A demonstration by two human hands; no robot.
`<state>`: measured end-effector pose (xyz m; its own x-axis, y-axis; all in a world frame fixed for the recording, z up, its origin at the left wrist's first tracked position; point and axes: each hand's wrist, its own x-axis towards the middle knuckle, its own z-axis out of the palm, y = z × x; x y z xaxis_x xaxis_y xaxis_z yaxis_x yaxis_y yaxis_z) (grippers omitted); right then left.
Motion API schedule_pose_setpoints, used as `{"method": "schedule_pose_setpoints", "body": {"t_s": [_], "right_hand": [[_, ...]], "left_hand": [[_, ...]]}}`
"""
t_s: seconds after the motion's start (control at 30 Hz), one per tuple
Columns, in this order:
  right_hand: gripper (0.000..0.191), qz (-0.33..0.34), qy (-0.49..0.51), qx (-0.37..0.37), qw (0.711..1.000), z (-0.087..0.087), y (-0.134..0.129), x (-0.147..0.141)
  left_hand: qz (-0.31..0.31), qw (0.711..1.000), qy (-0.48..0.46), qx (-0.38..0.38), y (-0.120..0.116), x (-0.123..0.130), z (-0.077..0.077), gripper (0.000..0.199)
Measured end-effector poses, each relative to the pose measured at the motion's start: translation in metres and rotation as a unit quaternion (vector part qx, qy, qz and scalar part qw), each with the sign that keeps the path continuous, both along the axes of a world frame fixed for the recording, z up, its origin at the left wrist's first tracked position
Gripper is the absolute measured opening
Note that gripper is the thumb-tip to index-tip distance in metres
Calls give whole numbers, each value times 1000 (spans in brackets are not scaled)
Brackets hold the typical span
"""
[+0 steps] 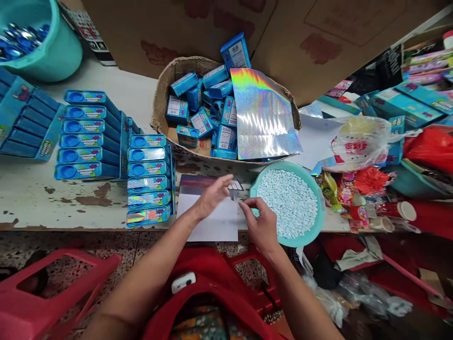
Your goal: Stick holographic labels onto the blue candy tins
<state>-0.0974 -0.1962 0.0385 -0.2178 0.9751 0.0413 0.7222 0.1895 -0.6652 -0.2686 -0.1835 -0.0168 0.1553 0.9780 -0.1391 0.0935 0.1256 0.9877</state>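
My left hand (213, 196) hovers over a white sheet (208, 224) at the table's front edge, fingers stretched out and slightly blurred, holding nothing visible. My right hand (261, 224) is closed in a pinch between the sheet and the basin. A small shiny scrap seems to be at its fingertips, too small to name. Left of the sheet stands a display box with a column of blue candy packs (148, 168); the lower ones carry shiny silver stickers (141, 217). Close by my right hand is a turquoise basin (321, 208) full of small white pellets (288, 203).
Behind my hands, a cut-down cardboard box (159, 101) holds loose blue packs (201, 120), with a holographic sheet (265, 115) lying across it. More display boxes (83, 137) and a turquoise bucket (53, 52) stand left. Plastic bags (361, 141) and wrappers crowd the right.
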Motion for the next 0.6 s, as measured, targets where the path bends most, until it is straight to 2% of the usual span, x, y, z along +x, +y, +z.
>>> {"method": "schedule_pose_setpoints", "body": {"t_s": [0.07, 0.17, 0.27, 0.37, 0.47, 0.6], "right_hand": [[16, 2, 36, -37, 999, 17, 0, -6], [19, 1, 72, -75, 995, 30, -1, -20], [21, 10, 98, -93, 991, 35, -1, -47], [21, 70, 112, -119, 984, 39, 1, -86], [22, 119, 128, -109, 979, 40, 3, -132], [21, 121, 145, -35, 981, 28, 9, -183]], "left_hand": [[-20, 997, -68, -35, -20, 0, 19, 38], [36, 995, -56, -78, -43, -10, 43, 21], [108, 992, 18, -68, -61, -38, 67, 15], [151, 979, 130, -40, -79, -81, 89, 14], [153, 970, 182, -51, -90, -128, 99, 20], [162, 960, 221, -45, -87, -181, 95, 24]]}}
